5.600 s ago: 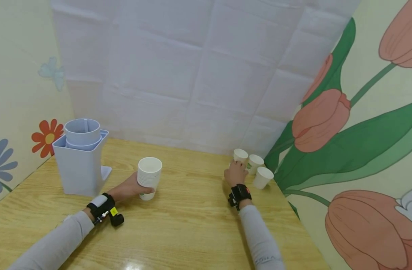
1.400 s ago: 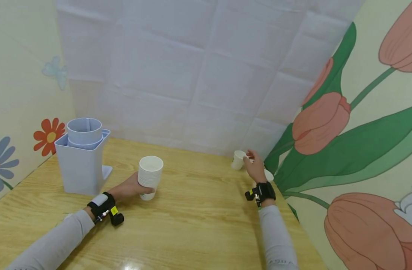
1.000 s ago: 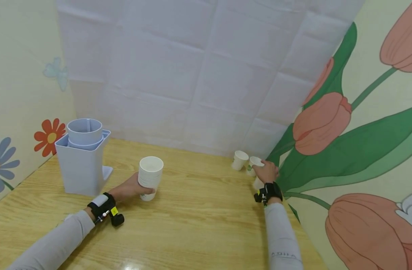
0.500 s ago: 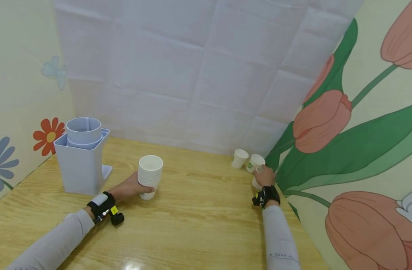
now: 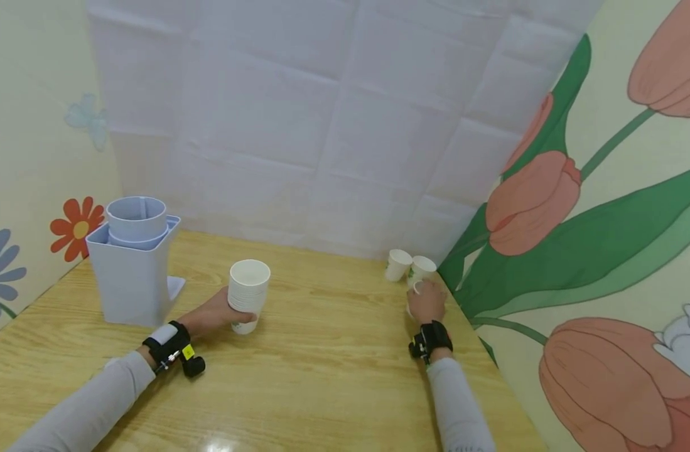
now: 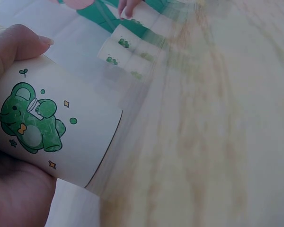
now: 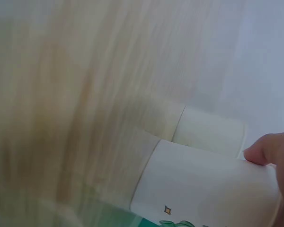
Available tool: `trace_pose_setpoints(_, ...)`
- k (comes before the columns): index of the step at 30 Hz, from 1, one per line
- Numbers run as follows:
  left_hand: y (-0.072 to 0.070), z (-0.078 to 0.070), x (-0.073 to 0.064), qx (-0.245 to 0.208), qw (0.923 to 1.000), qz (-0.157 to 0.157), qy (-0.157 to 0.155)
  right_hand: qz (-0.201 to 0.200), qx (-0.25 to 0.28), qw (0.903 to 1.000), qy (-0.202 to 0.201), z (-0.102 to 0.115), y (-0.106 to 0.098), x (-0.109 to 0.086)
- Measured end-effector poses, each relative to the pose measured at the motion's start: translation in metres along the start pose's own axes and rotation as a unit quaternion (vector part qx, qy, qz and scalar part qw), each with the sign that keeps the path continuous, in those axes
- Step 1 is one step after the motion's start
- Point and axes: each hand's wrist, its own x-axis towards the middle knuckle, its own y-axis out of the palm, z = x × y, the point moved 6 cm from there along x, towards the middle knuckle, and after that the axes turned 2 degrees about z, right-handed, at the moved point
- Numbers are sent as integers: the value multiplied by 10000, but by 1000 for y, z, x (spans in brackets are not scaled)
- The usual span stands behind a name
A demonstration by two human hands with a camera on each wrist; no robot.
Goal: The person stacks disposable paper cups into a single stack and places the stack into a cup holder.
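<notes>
In the head view my left hand [image 5: 211,314] grips a stack of white paper cups [image 5: 248,285], upright on the wooden table. The left wrist view shows a green bear print on the lowest cup [image 6: 80,127], with the thumb across its side. My right hand [image 5: 427,302] pinches the rim of a single paper cup [image 7: 203,184] at the table's far right; in the head view the hand hides most of it. Just behind stand two more paper cups, the left one [image 5: 398,266] and the right one [image 5: 421,269], both upright and side by side.
At the left stands a pale lavender square plastic holder [image 5: 132,282] with a round cylinder [image 5: 137,220] set in its top. A white sheet [image 5: 299,125] hangs behind the table [image 5: 322,351]. A tulip-patterned wall [image 5: 593,282] borders the right side.
The right hand has gone from the left cup across the others to the front one, gripped its rim and shifted slightly left. The left hand and its stack have stayed put.
</notes>
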Motion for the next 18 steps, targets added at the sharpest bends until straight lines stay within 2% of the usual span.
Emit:
trace_pose_setpoints(6, -3, -5, 0, 38, 10000, -64, 40, 13, -36, 9981, -616, 41, 21, -7)
trace_pose_setpoints(13, 0, -5, -1, -83, 9999, -36, 146, 379, 111, 9955, -857, 92, 41, -26)
trace_pose_setpoints(18, 4, -7, -3, -16, 9997, 10, 260, 382, 112, 9936, -1057, 121, 57, -32)
